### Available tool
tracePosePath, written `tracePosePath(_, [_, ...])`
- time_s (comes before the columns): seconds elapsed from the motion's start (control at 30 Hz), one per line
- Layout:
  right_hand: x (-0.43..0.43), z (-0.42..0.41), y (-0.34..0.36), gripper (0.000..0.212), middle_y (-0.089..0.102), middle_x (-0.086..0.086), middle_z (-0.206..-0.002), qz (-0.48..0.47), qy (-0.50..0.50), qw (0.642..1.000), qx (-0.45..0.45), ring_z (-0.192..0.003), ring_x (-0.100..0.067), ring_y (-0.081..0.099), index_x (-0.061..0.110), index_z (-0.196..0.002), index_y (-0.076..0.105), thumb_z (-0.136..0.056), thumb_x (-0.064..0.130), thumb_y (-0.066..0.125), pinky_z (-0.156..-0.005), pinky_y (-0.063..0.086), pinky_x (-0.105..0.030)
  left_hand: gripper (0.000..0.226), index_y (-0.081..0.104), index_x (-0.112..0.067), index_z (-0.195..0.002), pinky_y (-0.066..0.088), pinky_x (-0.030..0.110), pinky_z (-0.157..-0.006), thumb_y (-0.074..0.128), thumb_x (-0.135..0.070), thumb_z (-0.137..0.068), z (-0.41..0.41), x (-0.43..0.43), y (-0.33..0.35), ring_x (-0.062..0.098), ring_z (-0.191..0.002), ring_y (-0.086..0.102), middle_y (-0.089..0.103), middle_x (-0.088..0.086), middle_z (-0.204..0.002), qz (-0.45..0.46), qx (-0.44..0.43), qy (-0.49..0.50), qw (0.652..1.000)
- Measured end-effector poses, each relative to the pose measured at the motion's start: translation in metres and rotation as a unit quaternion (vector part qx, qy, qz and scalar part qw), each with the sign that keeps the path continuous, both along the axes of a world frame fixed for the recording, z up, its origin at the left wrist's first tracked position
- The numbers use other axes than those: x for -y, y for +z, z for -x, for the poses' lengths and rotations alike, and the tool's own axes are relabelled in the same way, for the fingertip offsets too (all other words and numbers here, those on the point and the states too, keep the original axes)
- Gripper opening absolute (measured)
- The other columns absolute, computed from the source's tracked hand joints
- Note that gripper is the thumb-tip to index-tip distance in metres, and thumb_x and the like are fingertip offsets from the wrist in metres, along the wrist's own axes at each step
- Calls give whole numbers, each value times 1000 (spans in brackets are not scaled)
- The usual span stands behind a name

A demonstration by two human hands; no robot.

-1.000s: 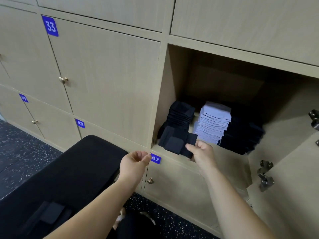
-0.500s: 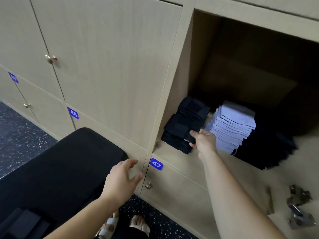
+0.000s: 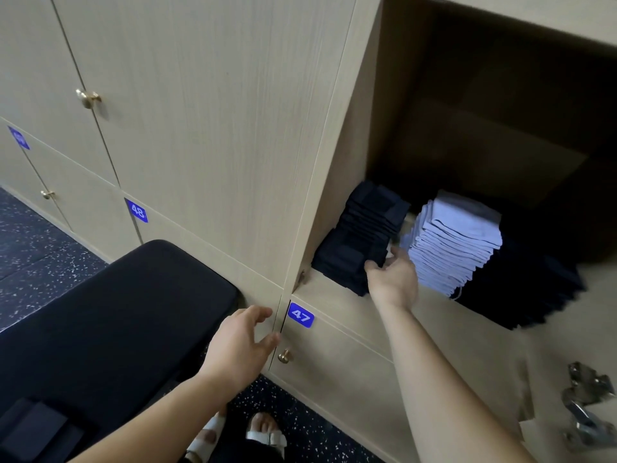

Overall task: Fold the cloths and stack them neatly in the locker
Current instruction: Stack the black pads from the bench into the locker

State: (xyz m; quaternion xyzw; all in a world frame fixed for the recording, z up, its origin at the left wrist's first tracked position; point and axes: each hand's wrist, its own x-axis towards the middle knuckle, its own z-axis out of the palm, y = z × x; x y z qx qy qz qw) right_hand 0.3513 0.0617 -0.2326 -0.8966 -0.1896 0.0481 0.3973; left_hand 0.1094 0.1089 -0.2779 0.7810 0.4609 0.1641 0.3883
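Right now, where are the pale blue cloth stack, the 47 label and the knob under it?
pale blue cloth stack (image 3: 467, 215): head view, top cloth.
47 label (image 3: 300, 316): head view, its digits.
knob (image 3: 284, 355): head view, round head.

black padded bench (image 3: 117, 312) | brass knob (image 3: 284, 355) below blue label 47 (image 3: 300, 315) | metal hinge (image 3: 584, 406) lower right | speckled dark floor (image 3: 33, 242)

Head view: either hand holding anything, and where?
Right hand grips the left dark cloth stack at its front-right corner, thumb in front, fingers round the side. Left hand open, empty.
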Motion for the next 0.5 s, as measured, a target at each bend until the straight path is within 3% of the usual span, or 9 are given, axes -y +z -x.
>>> tracePosePath(0.07, [2,5,1,59,51,-7,-132,16,6,999,34,-99,-26,61,20,-140,44,-85,24,63,-71,43,-30,43,56,-25,-130,38,19,-97,67,-31,-90,-1,1,2,6,-116,52,57,-10,-124,-1,1,0,1000])
tracePosePath(0.17, [6,12,0,57,45,-2,-134,11,33,997,76,-106,-22,57,24,-137,49,-83,30,65,-74,41,-29,42,56,-25,-130,38,19,-97,67,-31,-90,-1,5,4,6,-117,51,57,-10,-125,0,1,-6,1000])
tracePosePath(0.3, [5,20,-8,41,47,2,-131,75,109,982,137,-124,-18,40,28,-122,65,-81,35,70,-99,37,-32,41,57,-24,-129,38,19,-98,67,-30,-90,-2,9,7,5,-116,52,57,-11,-123,-1,5,-12,1000])
tracePosePath(0.5, [3,23,-7,36,56,3,-128,113,109,979,133,-123,-17,39,27,-124,63,-88,32,64,-98,35,-30,43,56,-26,-131,39,19,-99,67,-31,-90,5,15,13,2,-116,51,57,-13,-124,-6,9,-12,1000])
